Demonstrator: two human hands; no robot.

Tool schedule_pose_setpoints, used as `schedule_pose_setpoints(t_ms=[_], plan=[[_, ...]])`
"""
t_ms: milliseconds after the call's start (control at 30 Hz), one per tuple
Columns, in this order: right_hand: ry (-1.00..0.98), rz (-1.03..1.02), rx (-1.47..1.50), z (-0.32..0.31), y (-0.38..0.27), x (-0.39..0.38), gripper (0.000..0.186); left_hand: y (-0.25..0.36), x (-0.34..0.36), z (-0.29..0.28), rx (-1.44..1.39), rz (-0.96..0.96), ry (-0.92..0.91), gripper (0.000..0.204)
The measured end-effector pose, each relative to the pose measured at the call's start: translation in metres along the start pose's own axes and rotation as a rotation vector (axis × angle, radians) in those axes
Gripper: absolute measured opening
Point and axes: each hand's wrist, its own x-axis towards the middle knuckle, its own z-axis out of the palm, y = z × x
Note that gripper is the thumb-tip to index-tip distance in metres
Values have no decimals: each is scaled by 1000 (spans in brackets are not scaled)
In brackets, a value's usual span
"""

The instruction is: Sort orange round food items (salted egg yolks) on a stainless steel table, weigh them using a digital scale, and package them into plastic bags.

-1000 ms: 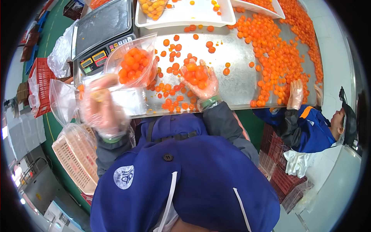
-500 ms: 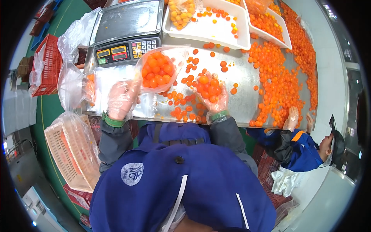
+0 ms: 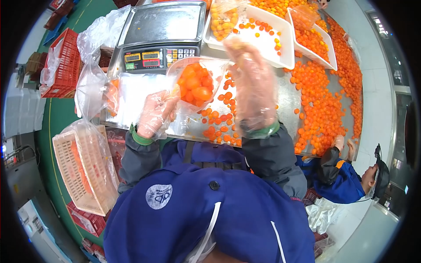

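In its plastic glove, my left hand (image 3: 157,113) is closed on the rim of a clear plastic bag (image 3: 175,70), propping its mouth wide. A heap of round, glossy orange balls (image 3: 196,84) fills the bag; I cannot tell exactly what food they are. Beside the bag's right edge, my gloved right hand (image 3: 255,85) is raised with its fingers stretched upward. It is blurred, and no balls show in it. Loose orange balls (image 3: 215,117) lie on the metal table (image 3: 285,94) between my hands, partly hidden by the right one.
A digital scale (image 3: 163,24) stands behind the bag, with flat clear bags (image 3: 138,90) before it. White trays (image 3: 287,48) of balls are at the back. A large orange pile (image 3: 320,105) spreads rightward, where a co-worker (image 3: 346,175) reaches in. Crates (image 3: 83,168) stand at left.
My right hand held several orange balls half a second ago; now it is raised, blurred, with none visible. The bag looks fuller. My view has shifted slightly, moving the table rightward.
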Motion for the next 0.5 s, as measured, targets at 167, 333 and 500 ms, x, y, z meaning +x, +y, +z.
schedule_pose_setpoints(t_ms=[167,333,500], plan=[[192,12,228,-75,3,-11,28,-18,9,1,-242,81,-38,15],[436,160,470,-197,45,-52,27,12,68,21,140,624,-109,22],[776,88,399,-248,56,-105,21,86,125,19,-724,542,-507,19]])
